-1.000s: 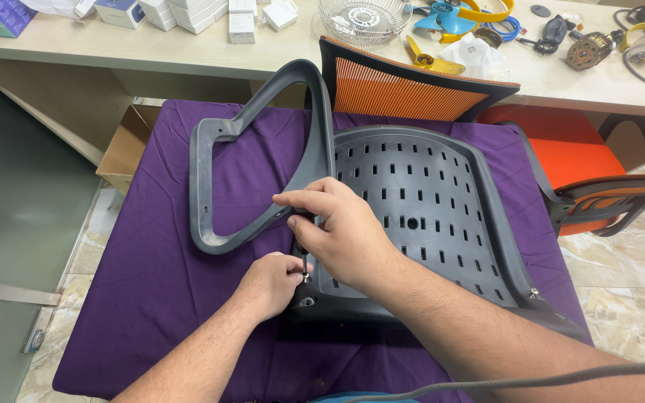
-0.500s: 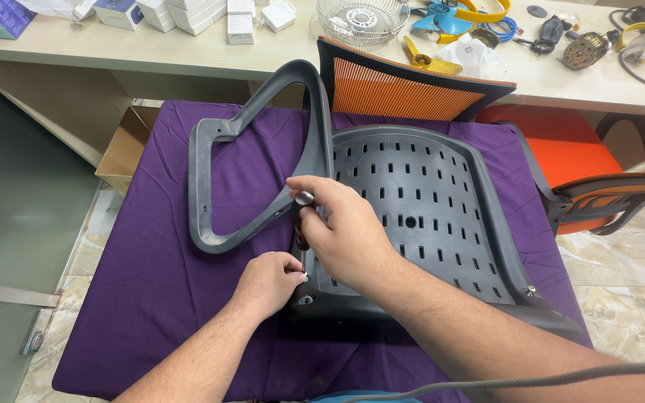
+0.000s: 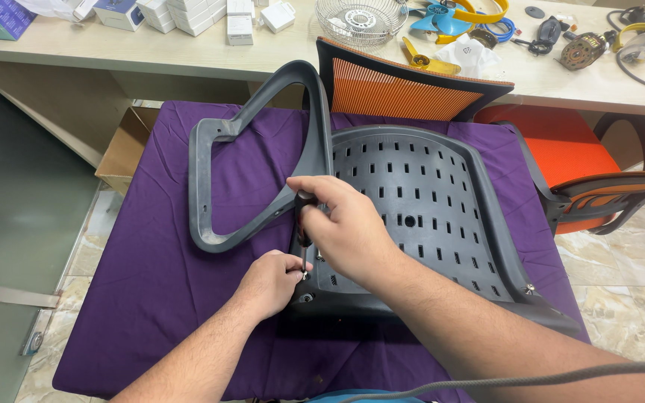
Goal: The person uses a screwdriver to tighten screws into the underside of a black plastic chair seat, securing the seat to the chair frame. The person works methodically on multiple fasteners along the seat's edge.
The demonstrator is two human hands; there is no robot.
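Note:
A grey plastic chair seat [image 3: 427, 201] lies upside down on a purple cloth [image 3: 151, 283], with a grey loop-shaped armrest [image 3: 210, 186] joined to its left side. My right hand [image 3: 341, 224] grips the black handle of a screwdriver [image 3: 302, 224], held upright over the seat's near-left edge. My left hand [image 3: 270, 280] rests beside the screwdriver tip, fingers pinched at the spot where the tip meets the seat. Whatever sits under the tip is hidden by my fingers.
An orange mesh chair back [image 3: 404, 89] stands behind the seat, and an orange chair [image 3: 561, 157] is at the right. A long desk [image 3: 188, 52] at the back carries white boxes, a wire basket [image 3: 360, 19] and tools. A cardboard box [image 3: 125, 145] sits at the left.
My right hand has lifted slightly and turned, so the screwdriver handle now shows upright. My left hand stays pinched at the tip.

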